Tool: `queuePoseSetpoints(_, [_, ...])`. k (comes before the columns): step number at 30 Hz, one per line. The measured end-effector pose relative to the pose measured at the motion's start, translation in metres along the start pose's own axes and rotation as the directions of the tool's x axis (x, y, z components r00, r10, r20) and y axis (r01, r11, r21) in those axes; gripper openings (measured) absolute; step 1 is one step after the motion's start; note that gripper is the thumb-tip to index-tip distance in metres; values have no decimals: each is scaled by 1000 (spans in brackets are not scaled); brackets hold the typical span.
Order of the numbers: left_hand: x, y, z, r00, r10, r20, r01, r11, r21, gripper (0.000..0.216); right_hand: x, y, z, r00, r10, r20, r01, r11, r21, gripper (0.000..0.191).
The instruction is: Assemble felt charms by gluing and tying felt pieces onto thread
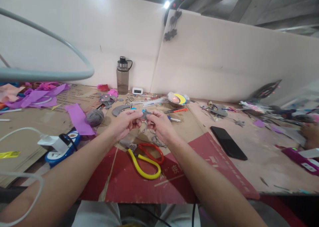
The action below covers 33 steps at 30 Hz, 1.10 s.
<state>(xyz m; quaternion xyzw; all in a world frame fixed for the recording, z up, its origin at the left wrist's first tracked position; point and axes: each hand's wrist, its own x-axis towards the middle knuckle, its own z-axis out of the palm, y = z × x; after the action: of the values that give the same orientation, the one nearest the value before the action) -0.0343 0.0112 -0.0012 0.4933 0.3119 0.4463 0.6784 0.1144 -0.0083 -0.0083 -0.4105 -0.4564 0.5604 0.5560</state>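
My left hand (126, 122) and my right hand (159, 123) meet above the middle of the table, fingers pinched together on a small grey felt piece (145, 114) held between them. The piece is mostly covered by my fingertips. Below my hands lie scissors with one yellow and one red handle (147, 160) on a red cardboard sheet (119, 177). A ball of grey yarn (94, 117) sits left of my left hand, and a grey crescent cutout (119, 109) lies just beyond it.
A dark water bottle (123, 75) stands by the white back wall. Purple paper scraps (37, 95) lie far left, a black phone (228, 142) right, a small metal bowl (176, 100) behind. A blue and white device (62, 145) sits left. Another person's hand (310, 135) shows at right.
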Motion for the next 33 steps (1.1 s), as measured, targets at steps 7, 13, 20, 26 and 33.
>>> queuePoseSetpoints(7, [-1,-3,3,991,94,-99,-81,988,129,21,-3,4,-5,998,-10,63,10,1000,0,30])
queuePoseSetpoints(13, [-1,-7,1,996,81,-39,-74,985,156,19,-2,3,-6,999,-34,-26,31,993,-110,23])
queuePoseSetpoints(20, [2,-5,1,998,-9,-67,16,994,107,19,-2,6,-7,998,-58,19,60,985,-161,24])
queuePoseSetpoints(26, [11,-9,-13,973,74,-218,-51,993,109,22,9,-10,-40,971,-206,-119,130,879,-458,31])
queuePoseSetpoints(33, [20,-14,-31,934,105,-341,-92,994,52,24,10,-4,-86,947,-235,-221,-147,296,-944,38])
